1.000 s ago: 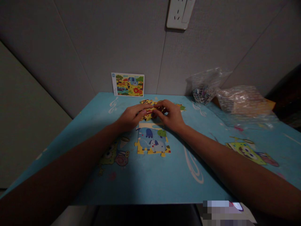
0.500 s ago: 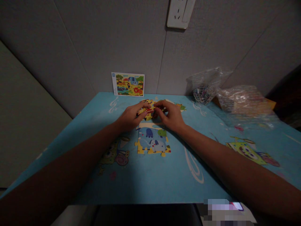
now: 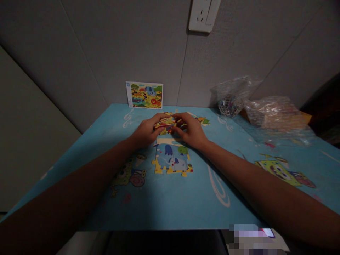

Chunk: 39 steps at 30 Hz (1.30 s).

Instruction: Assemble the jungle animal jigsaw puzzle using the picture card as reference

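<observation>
My left hand (image 3: 145,131) and my right hand (image 3: 190,130) meet at the far middle of the blue table (image 3: 186,198). Both pinch a small clump of joined yellow puzzle pieces (image 3: 166,124), lifted a little off the table. Right below them lies an assembled puzzle section (image 3: 172,158) with blue elephants and a yellow border. More loose pieces (image 3: 202,120) lie just behind my right hand. A reference picture card (image 3: 145,95) of the puzzle leans against the wall.
Two crinkled clear plastic bags (image 3: 231,95) (image 3: 273,113) sit at the back right, one holding small pieces. A wall socket (image 3: 203,15) is above. The table's front edge runs near the bottom, with a phone (image 3: 267,232) below it.
My hands have drawn closer together and raised the clump of joined pieces slightly off the table. The assembled section has not moved.
</observation>
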Each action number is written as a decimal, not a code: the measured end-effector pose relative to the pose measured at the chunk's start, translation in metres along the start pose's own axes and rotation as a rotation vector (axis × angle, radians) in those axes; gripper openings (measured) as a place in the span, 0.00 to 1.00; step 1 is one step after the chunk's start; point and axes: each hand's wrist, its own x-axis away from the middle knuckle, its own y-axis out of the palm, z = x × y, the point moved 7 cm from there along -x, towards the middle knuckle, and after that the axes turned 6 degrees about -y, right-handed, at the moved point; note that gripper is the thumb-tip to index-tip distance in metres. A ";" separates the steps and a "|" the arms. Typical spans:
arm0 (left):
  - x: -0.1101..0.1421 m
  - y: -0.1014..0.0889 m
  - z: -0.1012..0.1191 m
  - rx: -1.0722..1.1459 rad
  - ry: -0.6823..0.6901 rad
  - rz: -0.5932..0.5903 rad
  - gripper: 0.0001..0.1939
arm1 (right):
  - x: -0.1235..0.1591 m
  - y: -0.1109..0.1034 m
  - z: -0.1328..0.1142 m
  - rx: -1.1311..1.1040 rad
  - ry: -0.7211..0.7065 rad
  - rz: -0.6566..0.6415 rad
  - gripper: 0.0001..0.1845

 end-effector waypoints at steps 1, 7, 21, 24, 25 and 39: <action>0.000 -0.001 -0.001 0.027 -0.005 0.011 0.21 | 0.000 0.000 -0.002 0.011 -0.002 -0.003 0.20; -0.002 0.003 -0.010 -0.002 -0.095 -0.023 0.24 | -0.001 0.006 0.001 0.065 0.087 -0.136 0.15; -0.006 -0.026 -0.064 -0.426 -0.357 0.244 0.21 | 0.002 -0.018 0.018 0.448 0.262 0.039 0.15; -0.008 -0.017 -0.051 -0.436 -0.222 0.132 0.21 | 0.002 -0.017 0.018 0.466 0.262 0.030 0.15; -0.008 -0.012 -0.049 -0.442 -0.217 0.063 0.20 | 0.002 -0.017 0.018 0.468 0.260 0.027 0.15; -0.008 0.002 -0.053 -0.412 -0.265 -0.118 0.17 | -0.043 0.015 0.026 0.539 0.233 -0.384 0.19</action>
